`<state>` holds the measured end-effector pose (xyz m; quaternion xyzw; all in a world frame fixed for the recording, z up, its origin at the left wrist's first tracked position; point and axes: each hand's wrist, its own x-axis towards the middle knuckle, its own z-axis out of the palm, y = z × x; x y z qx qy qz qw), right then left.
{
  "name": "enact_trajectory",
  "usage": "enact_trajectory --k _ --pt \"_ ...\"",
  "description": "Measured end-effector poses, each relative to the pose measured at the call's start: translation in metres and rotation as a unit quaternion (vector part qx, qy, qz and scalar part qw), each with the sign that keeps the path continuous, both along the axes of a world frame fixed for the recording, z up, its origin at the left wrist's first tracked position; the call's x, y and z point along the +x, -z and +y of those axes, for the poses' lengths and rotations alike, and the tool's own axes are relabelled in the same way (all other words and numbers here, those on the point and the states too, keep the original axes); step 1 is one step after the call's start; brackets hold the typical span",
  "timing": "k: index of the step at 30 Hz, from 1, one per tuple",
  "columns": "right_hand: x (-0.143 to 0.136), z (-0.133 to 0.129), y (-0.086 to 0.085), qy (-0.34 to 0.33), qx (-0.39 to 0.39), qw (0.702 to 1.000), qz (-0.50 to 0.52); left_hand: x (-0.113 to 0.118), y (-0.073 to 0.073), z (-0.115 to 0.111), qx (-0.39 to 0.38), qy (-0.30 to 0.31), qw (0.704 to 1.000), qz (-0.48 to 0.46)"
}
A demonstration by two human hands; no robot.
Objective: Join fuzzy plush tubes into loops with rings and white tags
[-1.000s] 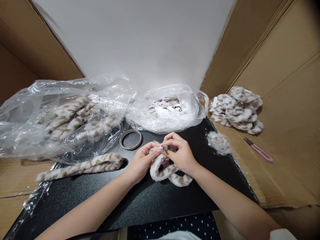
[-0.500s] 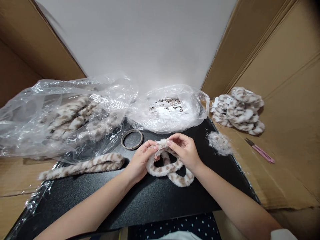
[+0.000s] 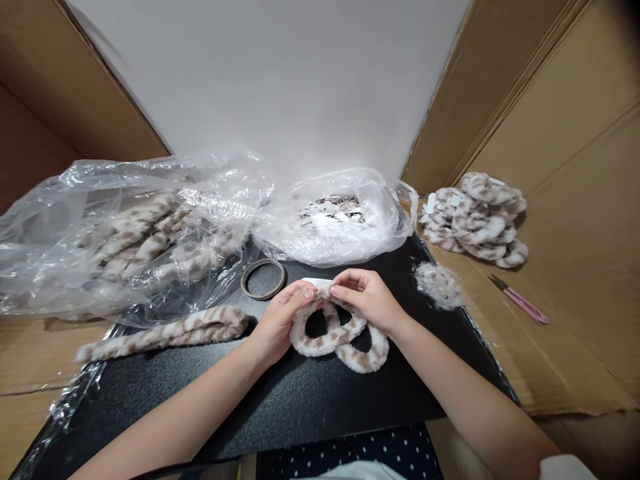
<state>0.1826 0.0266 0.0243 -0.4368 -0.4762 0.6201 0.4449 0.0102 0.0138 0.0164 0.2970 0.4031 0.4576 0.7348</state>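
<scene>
Both hands pinch the top of a looped, furry white-and-brown strap point(image 3: 315, 345) just above the dark table. My left hand point(image 3: 283, 317) grips it on the left, thumb on top. My right hand point(image 3: 373, 300) holds it on the right with thumb and fingers closed. A small white label point(image 3: 318, 283) shows between the two hands at the join. The strap's loops hang down and cross below my fingers. Some fingertips behind the fur are hidden. Left of my left hand lies another folded furry strap point(image 3: 165, 335).
A brown ring point(image 3: 263, 297) lies behind my left hand. Clear plastic bags hold furry straps point(image 3: 145, 233) and white tags with strings point(image 3: 335, 212). At right are a furry pile point(image 3: 475, 217), fluff scraps point(image 3: 439, 285) and pink-handled thread snips point(image 3: 523, 305) on cardboard. Cardboard walls flank the table point(image 3: 230, 407).
A white label has come into view between my hands at the top of the strap. My fingers have shifted slightly around the join, and both hands keep hold.
</scene>
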Motion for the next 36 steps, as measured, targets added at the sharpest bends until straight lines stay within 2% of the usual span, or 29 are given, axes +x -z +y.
enact_trajectory --k 3,7,10,16,22,31,34,36 --pt "-0.001 -0.002 0.0 -0.01 0.063 0.996 -0.068 -0.001 0.004 0.0 0.04 -0.01 0.998 0.038" --pt "-0.002 -0.005 0.0 0.012 0.147 0.98 -0.134 -0.003 0.007 -0.001 0.099 -0.029 0.991 0.091" --pt "-0.001 -0.005 0.001 0.005 0.144 0.981 -0.127 -0.004 0.009 -0.001 0.133 -0.037 0.981 0.135" --pt "-0.003 -0.006 -0.002 0.023 0.165 0.971 -0.17 -0.005 0.011 0.0 0.117 -0.05 0.977 0.171" --pt "-0.004 -0.007 -0.003 0.031 0.196 0.96 -0.196 -0.008 0.012 0.001 0.173 -0.061 0.958 0.222" --pt "-0.006 -0.005 0.003 0.025 0.229 0.943 -0.24 -0.005 0.016 0.002 0.108 -0.09 0.978 0.152" --pt "-0.005 -0.004 0.002 0.03 0.23 0.952 -0.199 -0.006 0.014 0.004 0.108 -0.088 0.979 0.151" --pt "-0.003 -0.003 0.001 0.026 0.2 0.965 -0.168 -0.007 0.013 0.004 0.111 -0.085 0.978 0.158"
